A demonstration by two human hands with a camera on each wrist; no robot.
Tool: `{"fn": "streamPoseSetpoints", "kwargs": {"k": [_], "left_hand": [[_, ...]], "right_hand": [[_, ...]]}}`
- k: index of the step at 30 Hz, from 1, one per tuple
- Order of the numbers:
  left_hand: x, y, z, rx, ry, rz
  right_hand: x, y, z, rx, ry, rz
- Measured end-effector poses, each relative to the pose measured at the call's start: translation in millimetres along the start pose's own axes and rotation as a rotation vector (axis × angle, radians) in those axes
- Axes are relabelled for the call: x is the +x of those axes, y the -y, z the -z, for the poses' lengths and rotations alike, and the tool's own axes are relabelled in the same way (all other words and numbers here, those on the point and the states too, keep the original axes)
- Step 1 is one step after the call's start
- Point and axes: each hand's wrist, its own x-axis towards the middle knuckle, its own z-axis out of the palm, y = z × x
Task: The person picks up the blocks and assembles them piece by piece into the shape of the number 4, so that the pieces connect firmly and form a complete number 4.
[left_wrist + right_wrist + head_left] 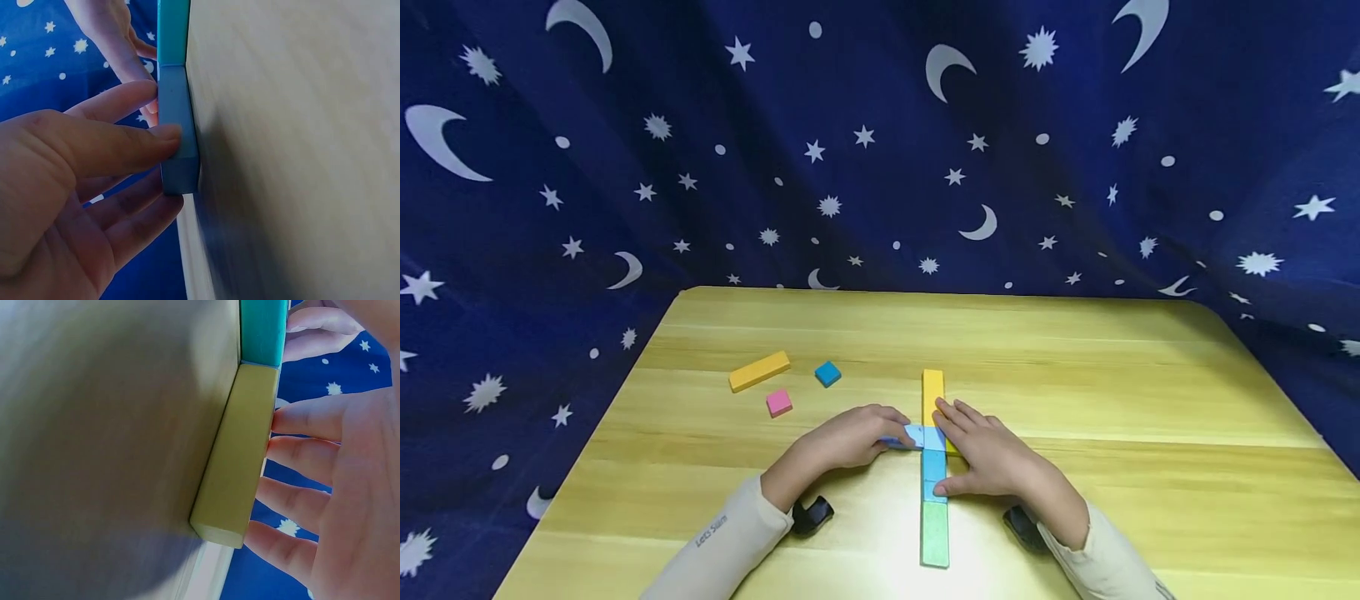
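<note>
I judge, via remote feed, step = aligning block cross: L hand pinches blue block, left end; R hand, fingers straight, touches yellow block, right end; next prob. needs gentle squaring

Head view: yellow block mostly hidden behind right hand; only a sliver shows. Left hand covers outer end of light blue block. Both sleeves and surface cut off at bottom. Each wrist view crops a blue-green block at top; possibly the same one, cannot tell.
</note>
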Motion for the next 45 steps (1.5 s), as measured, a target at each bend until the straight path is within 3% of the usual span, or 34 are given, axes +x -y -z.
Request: {"fn": "streamPoseSetpoints", "kwargs": {"k": [20,30,45], "left_hand": [[-4.2,-5.3,-9.2,-0.012,0.018,0.007],[-1.3,1.2,-1.3,0.023,0.014,0.016],[-0.6,0.0,-0.6,0.023,0.007,0.002]], "right_hand": [[-8.2,4.2,-11.6,0.083,0.038,-0.016],[1.4,6.3,-5.3,0.038,0.024,-0.001],[-0.7,5.7,-3.6,0.056,0.017,0.007]]}}
